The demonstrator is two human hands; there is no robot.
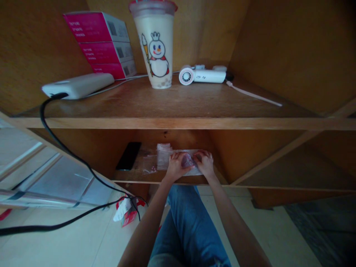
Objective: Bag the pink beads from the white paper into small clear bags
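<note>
On the lower shelf, both hands are at a small clear plastic bag (pixel 188 160) with a faint pinkish tint. My left hand (pixel 177 167) grips its left side with fingers curled. Closed at its right edge is my right hand (pixel 205 163), thumb and fingers pinched together. Under them lies a whitish plastic sheet or larger bag (pixel 198 172). A pile of clear zip bags (pixel 163 157) is just left of my left hand. Further left lies another clear bag (pixel 150 165) with a few small pink pieces. What the held bag contains is too small to make out.
A black phone (pixel 128 156) lies at the lower shelf's left. Above are a snowman-printed drink cup (pixel 158 48), pink boxes (pixel 96 29), a white power bank (pixel 80 85) and a small white fan (pixel 205 75). A black cable (pixel 69 152) hangs over the left front edge.
</note>
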